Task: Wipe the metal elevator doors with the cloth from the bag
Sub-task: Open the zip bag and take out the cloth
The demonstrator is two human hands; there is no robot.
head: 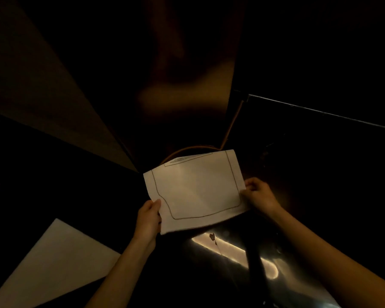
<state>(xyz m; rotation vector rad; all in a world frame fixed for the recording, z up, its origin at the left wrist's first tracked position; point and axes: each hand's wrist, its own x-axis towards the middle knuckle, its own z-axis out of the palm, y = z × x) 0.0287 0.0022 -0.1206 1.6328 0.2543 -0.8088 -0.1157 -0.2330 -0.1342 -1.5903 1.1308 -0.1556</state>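
A flat white bag (196, 190) with a thin dark outline printed on it is held out in front of me in a dim space. My left hand (148, 216) grips its lower left edge, thumb on top. My right hand (257, 194) pinches its right edge. Above and behind the bag rises a dark metal elevator door (187, 74) that shows a faint blurred reflection. No cloth is visible; whatever is inside the bag is hidden.
A round rim (187, 151) shows just behind the bag's top edge. The dark glossy floor (242, 252) reflects a strip of light below my hands. A pale floor panel (53, 263) lies at lower left. A dark rail (320, 112) runs across the right.
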